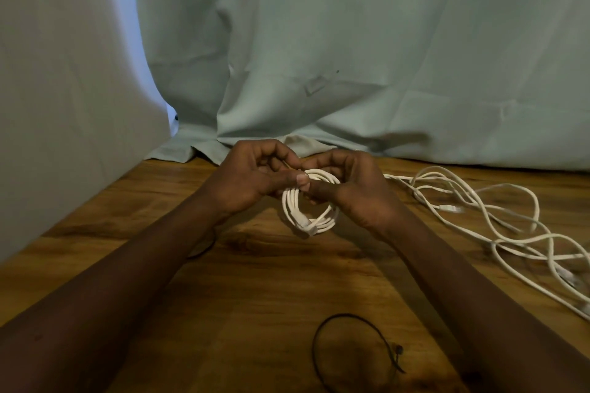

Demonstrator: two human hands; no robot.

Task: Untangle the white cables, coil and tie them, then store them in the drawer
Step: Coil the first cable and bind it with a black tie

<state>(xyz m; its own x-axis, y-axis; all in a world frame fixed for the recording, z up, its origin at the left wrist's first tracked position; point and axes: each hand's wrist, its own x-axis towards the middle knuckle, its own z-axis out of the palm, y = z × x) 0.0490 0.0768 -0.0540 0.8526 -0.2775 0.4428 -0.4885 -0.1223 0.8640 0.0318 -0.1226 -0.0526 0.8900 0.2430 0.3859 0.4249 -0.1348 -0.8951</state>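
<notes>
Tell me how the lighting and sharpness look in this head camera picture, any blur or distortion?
Head view: dim, warm light; both forearms are nearly black in shadow. The white coil between the left hand and right hand is fairly sharp; the loose cables at right look softer. Wide-angle bending shows at the edges.

A white cable wound into a small round coil [309, 205] hangs upright above the table, its plug end at the coil's six o'clock, while at its three o'clock loose white cables [498, 220] lie sprawled and looped over one another across the wood.
</notes>
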